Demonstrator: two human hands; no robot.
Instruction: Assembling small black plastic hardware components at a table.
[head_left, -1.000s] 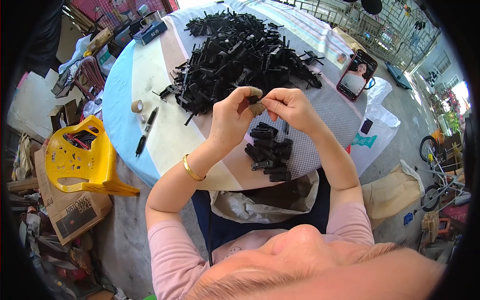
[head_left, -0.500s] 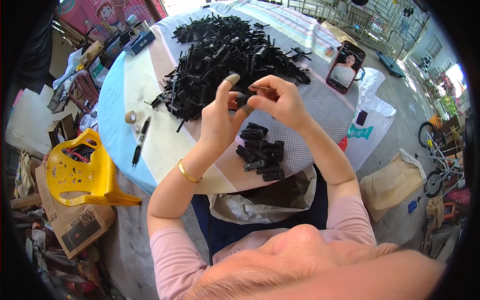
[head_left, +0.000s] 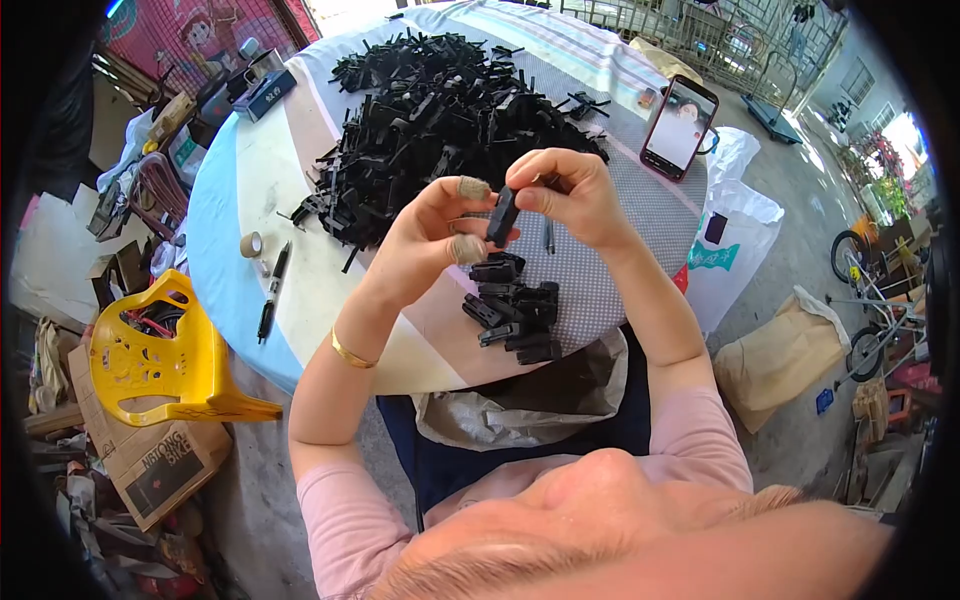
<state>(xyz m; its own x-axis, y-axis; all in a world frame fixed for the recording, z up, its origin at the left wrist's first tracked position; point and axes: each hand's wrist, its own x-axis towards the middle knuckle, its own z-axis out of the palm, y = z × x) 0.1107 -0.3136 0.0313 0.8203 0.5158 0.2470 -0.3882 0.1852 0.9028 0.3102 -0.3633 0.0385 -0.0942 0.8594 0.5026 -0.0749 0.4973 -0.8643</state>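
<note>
A small oblong black plastic part (head_left: 503, 217) is held up over the table between my two hands. My right hand (head_left: 580, 200) pinches its upper end between thumb and fingers. From the other side my left hand (head_left: 425, 240) has its fingers curled round the lower end, with tan wrappings on thumb and forefinger. A thin dark strip (head_left: 549, 237) shows just below my right hand; whether it is held or lies on the cloth I cannot tell. Nearer me sits a small stack of similar black parts (head_left: 515, 315). Beyond my hands spreads a large heap of loose black pieces (head_left: 430, 120).
A phone (head_left: 680, 130) leans upright at the table's right. On the left lie a roll of tape (head_left: 251, 245), a marker pen (head_left: 273, 295) and a small box (head_left: 264, 93). An open sack (head_left: 520, 410) hangs at the near edge. A yellow chair (head_left: 165, 350) stands left.
The black part has turned more upright and is seen more plainly between my fingers. My left hand has come slightly lower, its thumb and forefinger spread further. The view has shifted a little.
</note>
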